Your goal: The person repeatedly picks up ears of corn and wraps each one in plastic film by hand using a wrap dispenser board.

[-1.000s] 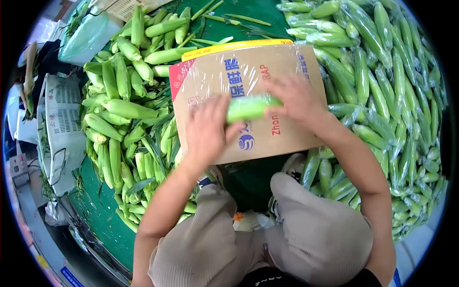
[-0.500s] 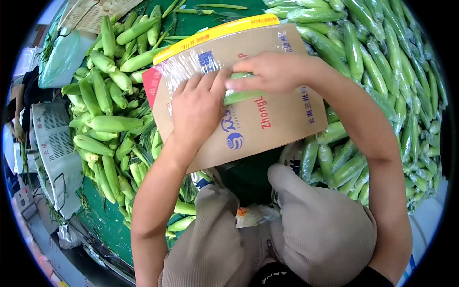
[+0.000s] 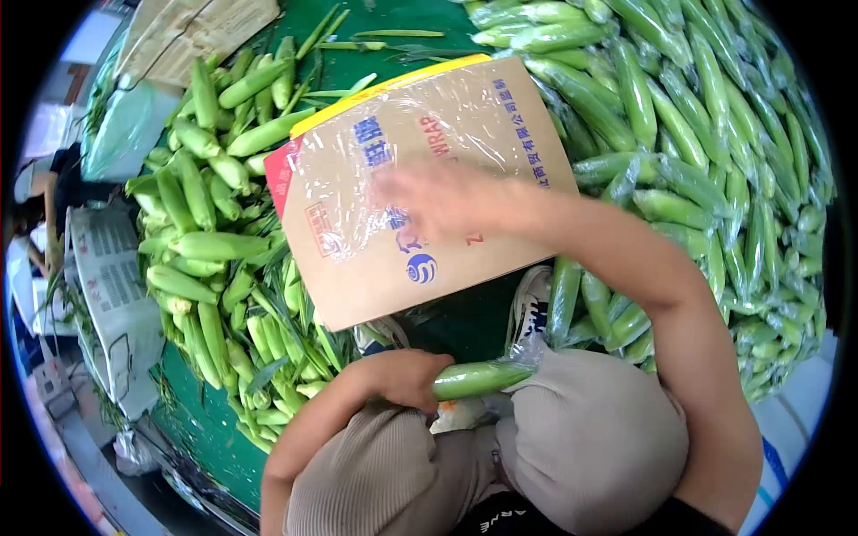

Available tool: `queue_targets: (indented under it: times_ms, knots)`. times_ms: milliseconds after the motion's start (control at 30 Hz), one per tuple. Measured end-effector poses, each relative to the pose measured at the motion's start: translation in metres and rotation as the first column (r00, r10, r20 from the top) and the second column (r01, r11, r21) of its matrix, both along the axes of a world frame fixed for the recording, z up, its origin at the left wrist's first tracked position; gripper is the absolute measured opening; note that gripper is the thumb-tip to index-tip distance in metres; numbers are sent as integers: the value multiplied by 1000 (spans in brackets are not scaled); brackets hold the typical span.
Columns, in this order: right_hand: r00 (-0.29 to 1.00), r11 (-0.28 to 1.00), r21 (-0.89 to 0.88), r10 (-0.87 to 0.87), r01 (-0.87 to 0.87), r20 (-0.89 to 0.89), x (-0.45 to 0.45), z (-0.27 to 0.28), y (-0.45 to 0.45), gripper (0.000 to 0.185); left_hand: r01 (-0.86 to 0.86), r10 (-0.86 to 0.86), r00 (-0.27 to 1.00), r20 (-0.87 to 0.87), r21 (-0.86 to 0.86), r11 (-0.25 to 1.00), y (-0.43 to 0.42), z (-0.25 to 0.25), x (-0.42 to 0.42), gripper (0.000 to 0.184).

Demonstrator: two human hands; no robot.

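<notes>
My left hand (image 3: 416, 377) is low, between my knees, with its fingers wrapped round the end of a green ear of corn (image 3: 475, 381) in its husk. Clear film bunches at the ear's far end, touching my knee. Above, my right hand (image 3: 442, 198) is smeared by motion over the cardboard cling wrap box (image 3: 496, 134), so its fingers cannot be made out. Shiny clear film lies across the box's printed top, and a yellow strip (image 3: 384, 94) runs along its far edge.
Unwrapped corn ears (image 3: 219, 246) are heaped on the green surface (image 3: 201, 415) at left. Film-wrapped ears (image 3: 679, 134) pile high at right. White crates (image 3: 112, 299) stand at far left, and another person (image 3: 40, 192) is partly visible beyond them.
My left hand has moved from the box down toward my lap with the ear of corn. The right hand has shifted slightly down and left over the box, which now shows more of its top.
</notes>
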State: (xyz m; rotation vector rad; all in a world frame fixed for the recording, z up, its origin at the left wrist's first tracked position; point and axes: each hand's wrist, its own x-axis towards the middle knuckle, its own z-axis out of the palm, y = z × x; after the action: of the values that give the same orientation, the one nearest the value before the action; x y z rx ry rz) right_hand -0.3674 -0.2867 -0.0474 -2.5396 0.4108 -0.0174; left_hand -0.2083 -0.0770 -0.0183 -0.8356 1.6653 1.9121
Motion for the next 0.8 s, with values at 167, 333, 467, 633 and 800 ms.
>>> queue_targets:
  times_ms: [167, 333, 467, 633, 800]
  knots:
    - [985, 640, 766, 85, 62, -150, -86, 24, 144, 73, -365, 293, 924, -246, -331, 870, -16, 44, 48, 86]
    - [939, 419, 895, -344, 150, 3, -88, 14, 136, 64, -958, 798, 279, -535, -206, 197, -19, 68, 73, 25]
    - [400, -246, 957, -901, -155, -166, -71, 6, 110, 28, -993, 601, -16, -799, 85, 87, -27, 51, 53, 26]
    - [269, -215, 916, -955, -338, -125, -29, 73, 91, 51, -791, -76, 602, -795, -582, -188, -45, 46, -43, 27]
    - [561, -288, 950, -810, -120, -174, -39, 33, 123, 74, -744, -363, 664, -654, -528, -408, -54, -42, -51, 23]
